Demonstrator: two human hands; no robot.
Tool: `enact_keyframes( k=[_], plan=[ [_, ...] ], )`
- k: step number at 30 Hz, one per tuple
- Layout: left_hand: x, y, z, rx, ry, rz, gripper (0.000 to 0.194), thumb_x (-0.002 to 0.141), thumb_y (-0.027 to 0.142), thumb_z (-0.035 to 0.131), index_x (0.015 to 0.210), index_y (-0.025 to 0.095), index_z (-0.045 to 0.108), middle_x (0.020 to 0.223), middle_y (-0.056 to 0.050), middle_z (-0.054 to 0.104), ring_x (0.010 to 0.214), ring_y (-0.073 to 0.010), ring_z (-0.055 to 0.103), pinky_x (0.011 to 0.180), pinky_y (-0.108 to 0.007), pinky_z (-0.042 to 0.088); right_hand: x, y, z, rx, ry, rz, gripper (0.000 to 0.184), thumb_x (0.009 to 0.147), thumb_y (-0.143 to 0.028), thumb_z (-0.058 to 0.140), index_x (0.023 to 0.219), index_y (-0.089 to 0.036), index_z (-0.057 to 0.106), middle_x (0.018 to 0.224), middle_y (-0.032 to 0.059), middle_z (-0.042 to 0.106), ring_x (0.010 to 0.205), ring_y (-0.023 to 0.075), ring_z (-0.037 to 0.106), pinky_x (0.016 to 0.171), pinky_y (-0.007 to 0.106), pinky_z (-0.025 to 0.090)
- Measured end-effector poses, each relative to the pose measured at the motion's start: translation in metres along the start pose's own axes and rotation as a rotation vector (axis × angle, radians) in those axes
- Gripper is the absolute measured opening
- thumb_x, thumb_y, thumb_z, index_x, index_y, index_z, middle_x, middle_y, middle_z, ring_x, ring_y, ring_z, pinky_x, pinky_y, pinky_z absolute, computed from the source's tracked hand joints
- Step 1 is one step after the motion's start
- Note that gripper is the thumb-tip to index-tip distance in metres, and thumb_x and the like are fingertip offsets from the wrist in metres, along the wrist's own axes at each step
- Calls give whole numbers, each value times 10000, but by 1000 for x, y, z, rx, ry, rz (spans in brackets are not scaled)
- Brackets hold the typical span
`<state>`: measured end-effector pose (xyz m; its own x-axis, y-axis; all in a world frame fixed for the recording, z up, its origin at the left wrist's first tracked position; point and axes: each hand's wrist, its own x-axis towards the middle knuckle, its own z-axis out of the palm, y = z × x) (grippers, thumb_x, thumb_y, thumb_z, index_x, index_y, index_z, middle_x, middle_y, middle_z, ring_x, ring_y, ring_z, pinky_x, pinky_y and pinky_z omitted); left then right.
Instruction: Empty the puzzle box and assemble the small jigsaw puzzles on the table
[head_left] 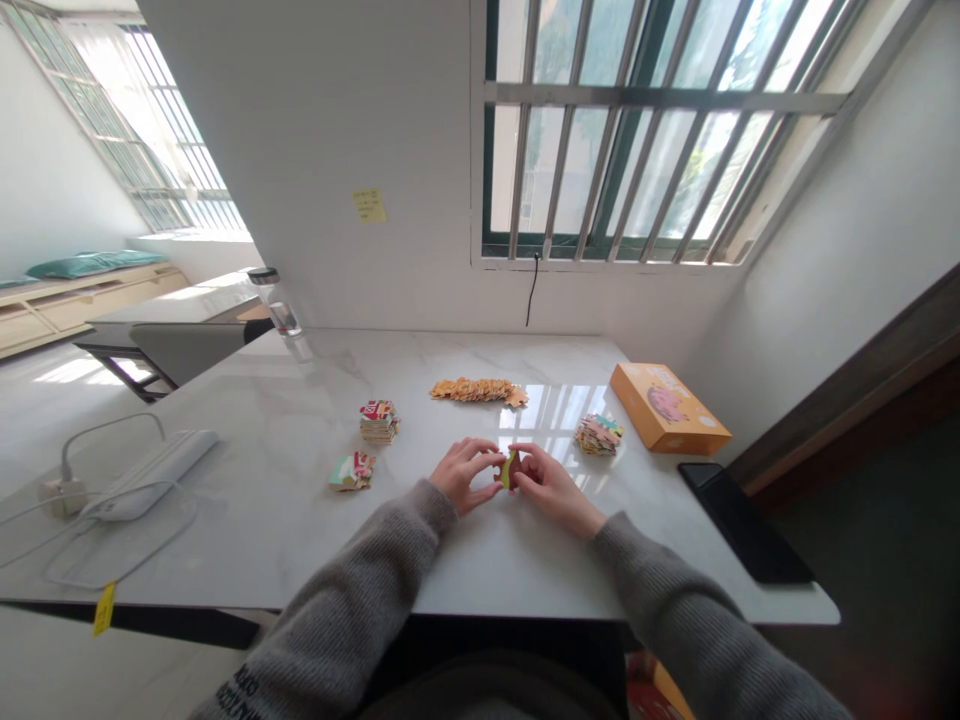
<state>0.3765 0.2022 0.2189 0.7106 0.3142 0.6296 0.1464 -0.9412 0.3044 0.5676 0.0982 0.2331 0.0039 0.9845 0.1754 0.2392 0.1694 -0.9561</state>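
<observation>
Fingertip pinch, both hands (466, 474) (556, 492): small brown-and-yellow-green puzzle piece (508, 470)

- Looks like you're in a home tbh
- far left you've got a sheer curtain (124, 95), teal cushion (90, 264) on a bench (75, 305)
- barred window (622, 96), far right

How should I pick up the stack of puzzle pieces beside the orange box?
Probably by pinching opposite sides of the stack low down, coming from the near left: the loose pieces lie unevenly, and the orange box sits close on its right.
</observation>
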Motion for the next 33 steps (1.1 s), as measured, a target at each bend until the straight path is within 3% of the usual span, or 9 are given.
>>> enact_keyframes(
  k=[3, 8, 10, 15, 18, 21, 23, 28, 33],
  plan=[
    [2, 5, -2, 0, -13, -19, 500, 780, 361, 771, 1238, 250, 603, 1193, -93, 626, 1071, -255, 570, 939, -429, 486, 0, -4, 1, 98, 7, 17, 364, 889, -385, 602, 1185, -194, 509, 732, -34, 614, 708, 149, 616, 689, 302, 474],
    [3, 9, -2, -53, -62, 7, 439, 795, 290, 729, 1214, 257, 600, 1215, -64, 667, 1081, -238, 578, 955, -410, 474, -1, -6, 1, 174, 28, 32, 406, 885, -466, 621, 1174, -212, 491, 715, -51, 594, 651, 149, 643, 652, 312, 521],
    [2, 6, 0, -62, -87, 30, 417, 815, 244, 688, 1222, 264, 600, 1263, -56, 659, 1092, -236, 572, 958, -414, 477, 0, -5, 1, 175, 41, 33, 462, 880, -484, 629, 1229, -221, 478, 704, -64, 566, 627, 149, 648, 632, 312, 539],
    [0, -1, 0, 2, -53, -12, 336, 899, 116, 502, 1141, 274, 674, 1334, -63, 597, 1140, -240, 527, 996, -447, 477, -1, -4, 1, 258, -38, 29, 526, 888, -463, 616, 1326, -221, 454, 775, -25, 634, 737, 200, 728, 751, 393, 594],
    [0, 2, -1, 6, -42, -58, 333, 893, 246, 589, 1223, 257, 637, 1220, -97, 609, 1110, -261, 527, 983, -459, 485, -1, -3, 1, 224, -11, 22, 505, 900, -446, 603, 1330, -209, 484, 818, 7, 682, 772, 207, 736, 788, 410, 591],
    [1, 5, 1, -1, -24, -59, 597, 771, 383, 751, 1309, 216, 551, 1166, -112, 593, 1076, -282, 526, 958, -470, 492, 0, -3, 3, 232, 41, 26, 478, 900, -467, 604, 1291, -207, 513, 885, 38, 712, 780, 204, 743, 813, 418, 581],
    [2, 6, 4, 2, -31, -37, 650, 704, 390, 806, 1274, 212, 550, 1165, -111, 586, 1057, -285, 531, 938, -466, 497, 1, -2, 5, 258, 50, 31, 468, 893, -484, 613, 1259, -208, 522, 867, 33, 707, 768, 205, 748, 800, 410, 579],
    [1, 7, 6, 8, -22, -20, 438, 748, 255, 735, 1159, 236, 586, 1121, -88, 604, 1024, -261, 544, 909, -427, 502, 3, -1, 10, 244, 44, 25, 458, 886, -481, 624, 1239, -206, 526, 852, 31, 695, 806, 205, 729, 769, 373, 559],
    [2, 11, -5, 41, 20, -51, 400, 699, 137, 677, 1078, 233, 598, 1122, -68, 652, 1037, -258, 551, 905, -412, 477, 2, -2, 6, 101, 116, 7, 451, 923, -427, 549, 1308, -202, 485, 799, -3, 635, 754, 171, 643, 738, 340, 525]
  ],
)
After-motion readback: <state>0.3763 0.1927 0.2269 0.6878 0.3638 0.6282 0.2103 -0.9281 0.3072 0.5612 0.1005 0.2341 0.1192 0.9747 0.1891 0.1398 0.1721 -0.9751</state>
